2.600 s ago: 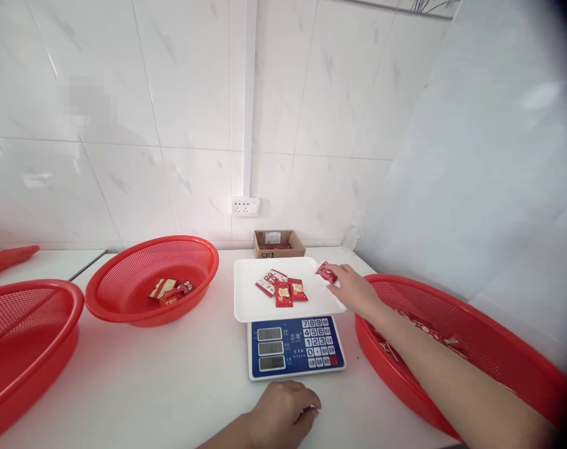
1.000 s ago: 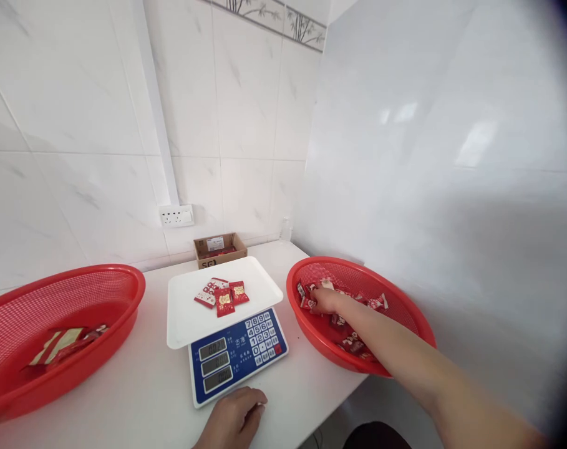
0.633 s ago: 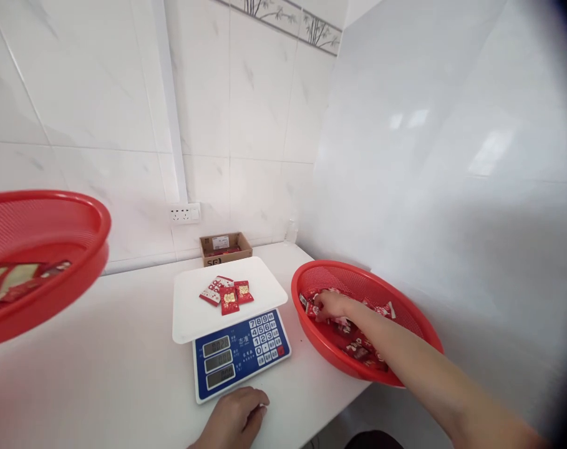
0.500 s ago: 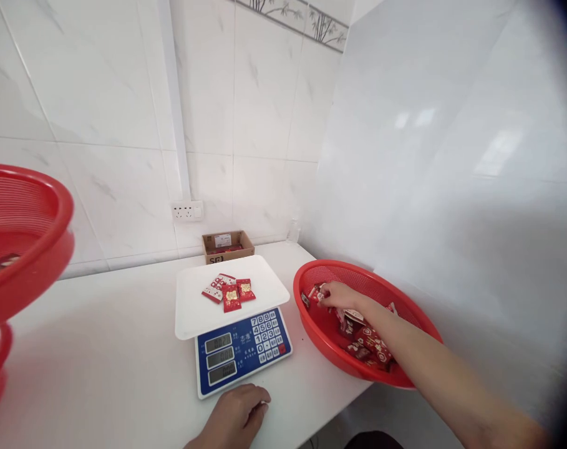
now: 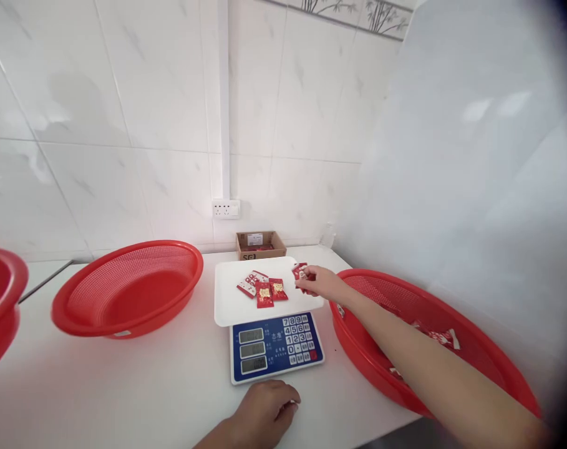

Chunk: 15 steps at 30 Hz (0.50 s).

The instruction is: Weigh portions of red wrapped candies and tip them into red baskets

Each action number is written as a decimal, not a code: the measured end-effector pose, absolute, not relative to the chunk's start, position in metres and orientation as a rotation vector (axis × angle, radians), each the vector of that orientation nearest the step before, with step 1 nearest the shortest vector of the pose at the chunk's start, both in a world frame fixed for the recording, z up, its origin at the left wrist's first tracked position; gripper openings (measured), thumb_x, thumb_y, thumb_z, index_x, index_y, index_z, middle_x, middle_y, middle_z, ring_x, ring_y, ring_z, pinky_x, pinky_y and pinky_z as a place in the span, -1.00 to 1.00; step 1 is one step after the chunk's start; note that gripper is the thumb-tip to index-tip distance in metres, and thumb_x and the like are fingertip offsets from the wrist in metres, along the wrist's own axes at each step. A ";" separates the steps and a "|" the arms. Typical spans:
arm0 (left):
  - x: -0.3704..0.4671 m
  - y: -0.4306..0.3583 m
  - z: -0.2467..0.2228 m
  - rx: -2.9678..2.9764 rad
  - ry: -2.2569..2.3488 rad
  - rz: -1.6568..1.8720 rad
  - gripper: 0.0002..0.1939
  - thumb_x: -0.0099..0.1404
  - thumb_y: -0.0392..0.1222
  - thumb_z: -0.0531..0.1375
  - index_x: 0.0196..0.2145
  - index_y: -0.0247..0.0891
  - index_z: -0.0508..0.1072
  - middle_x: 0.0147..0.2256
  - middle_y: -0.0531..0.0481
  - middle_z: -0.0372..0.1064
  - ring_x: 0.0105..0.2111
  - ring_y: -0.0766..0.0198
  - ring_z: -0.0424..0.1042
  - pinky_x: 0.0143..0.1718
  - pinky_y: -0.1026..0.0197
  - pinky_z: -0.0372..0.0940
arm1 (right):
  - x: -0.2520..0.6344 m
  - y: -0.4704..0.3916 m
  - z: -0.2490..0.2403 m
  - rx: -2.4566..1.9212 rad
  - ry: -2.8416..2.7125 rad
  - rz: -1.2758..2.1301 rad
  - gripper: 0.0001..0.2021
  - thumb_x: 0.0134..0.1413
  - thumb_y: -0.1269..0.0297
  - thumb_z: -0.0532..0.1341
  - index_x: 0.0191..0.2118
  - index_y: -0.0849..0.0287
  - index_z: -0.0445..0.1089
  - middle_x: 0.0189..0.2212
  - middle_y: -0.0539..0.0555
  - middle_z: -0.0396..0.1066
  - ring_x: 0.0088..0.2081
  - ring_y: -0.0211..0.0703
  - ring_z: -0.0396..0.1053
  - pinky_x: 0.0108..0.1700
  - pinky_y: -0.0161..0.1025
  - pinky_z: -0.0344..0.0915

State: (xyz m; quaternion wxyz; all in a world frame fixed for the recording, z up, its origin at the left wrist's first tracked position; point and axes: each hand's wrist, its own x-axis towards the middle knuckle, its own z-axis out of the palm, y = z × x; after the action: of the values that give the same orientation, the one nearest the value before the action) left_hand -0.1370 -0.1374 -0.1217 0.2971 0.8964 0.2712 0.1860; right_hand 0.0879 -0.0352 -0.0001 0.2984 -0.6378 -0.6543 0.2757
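A digital scale (image 5: 277, 346) with a white pan (image 5: 231, 305) stands on the table. Several small red wrapped packets (image 5: 264, 294) lie on the pan, some with gold print and one patterned in white. Above the pan's right side, my right hand (image 5: 318, 284) pinches a small red candy packet (image 5: 300, 272) between thumb and fingers. My left hand (image 5: 269, 408) rests on the table before the scale, its fingers curled closed and nothing showing in them.
On the right sits a red mesh basket (image 5: 358, 358) with wrapped packets, partly behind my right forearm. Another red basket (image 5: 126, 290) stands to the left, and a further red basket (image 5: 7, 293) is cut off at the left edge. A cardboard box (image 5: 261, 245) sits behind the scale.
My right hand has come out of the right basket and over the pan with a packet. The view has swung left, bringing the middle-left basket into sight. My left hand stays by the scale.
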 end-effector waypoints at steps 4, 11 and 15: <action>-0.137 -0.138 -0.123 2.422 0.716 0.512 -0.78 0.21 -0.35 0.04 -0.25 -0.18 0.43 -0.30 0.04 0.45 -0.32 0.27 0.42 -0.29 0.36 0.27 | 0.066 -0.023 -0.004 -1.728 -1.914 0.479 -0.75 -0.19 0.06 0.23 -0.52 0.14 0.28 -0.52 -0.03 0.39 -0.46 -0.26 0.32 -0.43 -0.34 0.18; -0.134 -0.137 -0.130 2.500 0.661 0.515 -0.78 0.21 -0.32 0.05 -0.24 -0.19 0.43 -0.32 0.02 0.46 -0.36 0.26 0.43 -0.33 0.35 0.28 | 0.048 -0.004 -0.002 -1.834 -1.935 0.224 -0.71 -0.13 0.03 0.19 -0.37 0.16 0.35 -0.32 0.08 0.36 -0.34 -0.19 0.31 -0.31 -0.30 0.20; -0.137 -0.139 -0.127 2.508 0.676 0.512 -0.78 0.22 -0.32 0.04 -0.23 -0.19 0.43 -0.31 0.01 0.45 -0.35 0.25 0.43 -0.32 0.33 0.28 | 0.039 0.002 -0.005 -1.854 -1.990 0.269 -0.64 -0.17 0.10 0.24 -0.18 0.11 0.38 -0.14 0.11 0.30 -0.26 -0.19 0.32 -0.20 -0.32 0.20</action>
State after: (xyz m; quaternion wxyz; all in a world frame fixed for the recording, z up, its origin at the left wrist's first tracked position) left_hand -0.1366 -0.1389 -0.1269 0.2447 0.9185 0.2477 0.1875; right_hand 0.0389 0.0021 -0.0045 0.2028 -0.6642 -0.7131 0.0963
